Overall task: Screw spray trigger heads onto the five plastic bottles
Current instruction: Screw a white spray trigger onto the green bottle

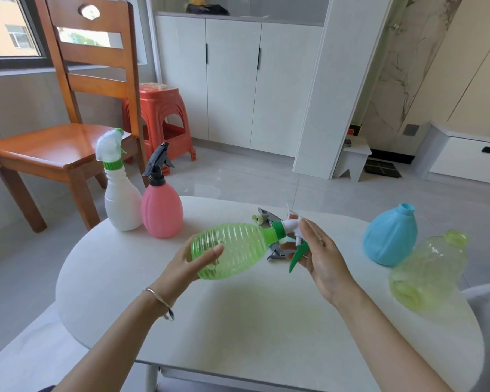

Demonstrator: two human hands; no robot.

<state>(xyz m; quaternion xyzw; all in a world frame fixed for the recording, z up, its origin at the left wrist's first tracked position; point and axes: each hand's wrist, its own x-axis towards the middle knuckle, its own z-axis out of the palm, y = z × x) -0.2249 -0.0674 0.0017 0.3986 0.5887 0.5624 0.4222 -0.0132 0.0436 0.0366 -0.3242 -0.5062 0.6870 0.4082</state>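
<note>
My left hand [194, 263] grips the base of a ribbed green transparent bottle [232, 250], held sideways above the table. A white and green trigger head [290, 236] sits on its neck, and my right hand [318, 257] holds that head with the fingers around it. At the back left stand a white bottle [122, 199] with a white and green head and a pink bottle [161, 210] with a black head. To the right stand a blue bottle [389, 237] and a pale green bottle [427, 274], both with bare necks.
Loose grey trigger heads [268, 217] lie on the white oval table [238, 321] behind the held bottle. A wooden chair [60, 148] and a red stool [161, 120] stand beyond the table's left side. White cabinets line the far wall.
</note>
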